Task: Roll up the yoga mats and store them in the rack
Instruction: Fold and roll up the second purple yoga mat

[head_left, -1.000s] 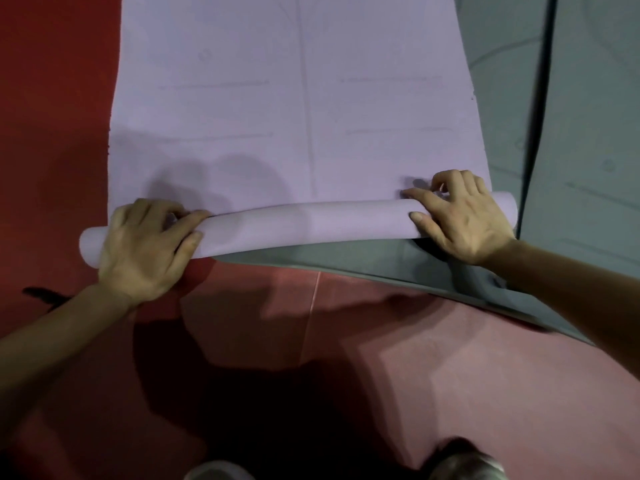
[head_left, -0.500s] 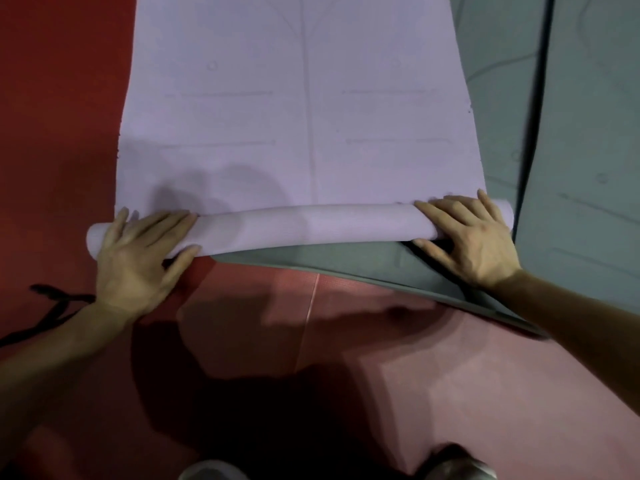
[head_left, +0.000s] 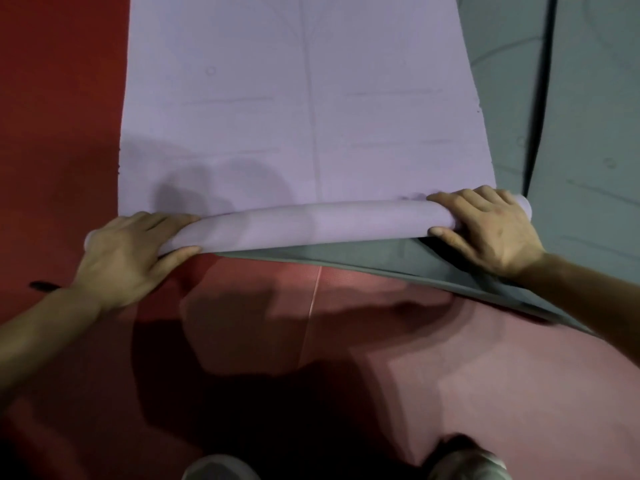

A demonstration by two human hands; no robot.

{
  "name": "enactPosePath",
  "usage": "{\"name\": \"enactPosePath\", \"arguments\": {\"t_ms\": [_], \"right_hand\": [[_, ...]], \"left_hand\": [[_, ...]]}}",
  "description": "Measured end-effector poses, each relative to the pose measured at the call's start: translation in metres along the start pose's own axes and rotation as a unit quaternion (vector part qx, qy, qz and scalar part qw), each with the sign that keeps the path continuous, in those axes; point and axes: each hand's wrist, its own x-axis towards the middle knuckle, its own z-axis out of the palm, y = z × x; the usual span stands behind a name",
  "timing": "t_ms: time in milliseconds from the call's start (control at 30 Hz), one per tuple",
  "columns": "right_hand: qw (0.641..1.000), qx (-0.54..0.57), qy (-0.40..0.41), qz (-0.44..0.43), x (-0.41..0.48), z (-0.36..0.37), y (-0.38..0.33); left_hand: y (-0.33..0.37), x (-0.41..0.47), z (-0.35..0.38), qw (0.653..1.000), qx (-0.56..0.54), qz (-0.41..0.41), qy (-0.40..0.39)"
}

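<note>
- The lilac yoga mat (head_left: 304, 109) lies flat on the floor, and its near end is wound into a roll (head_left: 311, 225) that runs crosswise between the two hands.
- The left hand (head_left: 128, 258) clasps the left end of the roll: its fingers (head_left: 162, 220) drape over the top of the roll, and the thumb presses the roll's near side.
- The right hand (head_left: 491, 230) grips the right end of the roll, with its fingers curled over the top and far side and the thumb laid along the near lower edge.
- A grey yoga mat (head_left: 346, 258) shows from under the roll on its near side; a further grey mat (head_left: 588, 150) lies to the right of the roll.
- A pink mat (head_left: 450, 358) spreads on the near side of the roll, over the red floor (head_left: 52, 116).
- Compared with half a second ago, both hands have gone from flat, spread palms to a curled clasp on the roll, and the roll sits a little further along the lilac yoga mat.
- The left tip of the roll is hidden behind the left hand, and only a pale sliver of the right tip shows past the right hand.
- The far end of the lilac yoga mat is cut off by the top edge of the view.
- A dark strap-like thing (head_left: 45, 285) left of the left wrist is too dim to identify, as are two greyish shapes at the bottom edge.
</note>
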Motion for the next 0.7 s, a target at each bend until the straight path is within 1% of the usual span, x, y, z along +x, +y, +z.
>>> {"name": "enactPosePath", "arguments": {"t_ms": [100, 200, 267, 367, 467, 567, 633, 700], "right_hand": [[1.000, 0.013, 0.000, 0.004, 0.002, 0.002, 0.000], [1.000, 0.011, 0.004, 0.002, 0.006, 0.003, 0.002], [0.999, -0.010, 0.026, 0.026, 0.006, 0.005, 0.000], [0.993, -0.053, 0.070, 0.084, 0.008, 0.009, -0.013], [0.990, -0.052, 0.060, 0.119, 0.005, 0.016, -0.020], [0.990, -0.050, 0.048, 0.121, 0.008, 0.022, -0.016], [0.991, -0.044, 0.046, 0.118, 0.014, 0.022, -0.012], [0.993, -0.029, 0.048, 0.108, 0.021, 0.021, -0.009]], "left_hand": [[0.002, 0.002, -0.001, 0.999, -0.001, -0.025, -0.028], [0.002, 0.002, 0.004, 0.999, 0.006, -0.030, -0.023], [-0.001, 0.006, 0.006, 0.999, 0.011, -0.027, -0.027], [-0.009, 0.015, 0.007, 0.999, 0.030, -0.016, -0.038], [-0.016, 0.024, 0.006, 0.999, 0.016, -0.018, -0.036], [-0.025, 0.023, 0.011, 0.998, 0.019, -0.036, -0.043], [-0.021, 0.020, 0.012, 0.996, 0.026, -0.075, -0.026], [-0.007, 0.015, 0.013, 0.993, 0.016, -0.117, 0.027]]}}
